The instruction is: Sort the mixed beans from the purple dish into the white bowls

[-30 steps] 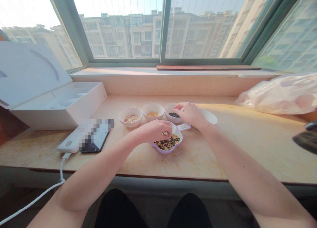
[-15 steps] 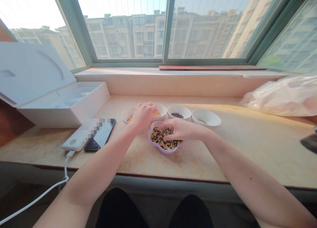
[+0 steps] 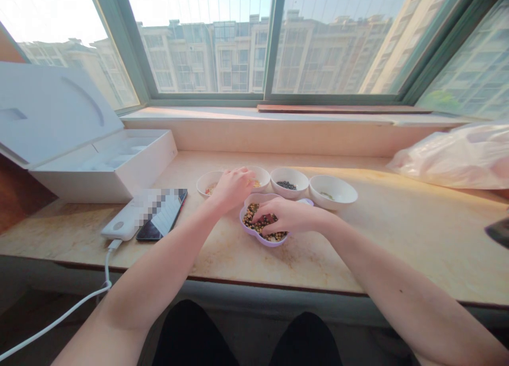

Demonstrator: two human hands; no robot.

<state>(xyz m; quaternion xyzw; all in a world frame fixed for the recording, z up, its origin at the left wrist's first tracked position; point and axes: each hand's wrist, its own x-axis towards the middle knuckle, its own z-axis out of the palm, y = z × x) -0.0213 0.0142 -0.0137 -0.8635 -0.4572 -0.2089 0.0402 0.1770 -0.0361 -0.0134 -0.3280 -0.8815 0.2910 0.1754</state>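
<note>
A lilac scalloped bowl (image 3: 274, 244) holds mixed beans (image 3: 250, 217), dark, yellow and tan. My right hand (image 3: 286, 215) reaches into it from the right, its thumb and fingers apart and their tips down among the beans. Over the second white bowl (image 3: 262, 176) from the left is my left hand (image 3: 235, 186), palm down with fingers curled together. Its fingertips are hidden, and I cannot make out what they hold. Pale grains show in that bowl. The leftmost white bowl (image 3: 202, 183) has reddish and pale bits, partly behind my left hand.
In the same row stand a white bowl of black beans (image 3: 286, 185) and a white bowl with a few greenish bits (image 3: 338, 190). A phone (image 3: 159, 225), a white power bank (image 3: 123, 220) with a cable and an open white box (image 3: 147, 162) lie left. A plastic bag (image 3: 449, 154) lies right.
My right hand has lowered, with its fingers deeper among the beans in the lilac bowl. My left hand stays over the second white bowl, nearly unmoved. The view has shifted slightly.
</note>
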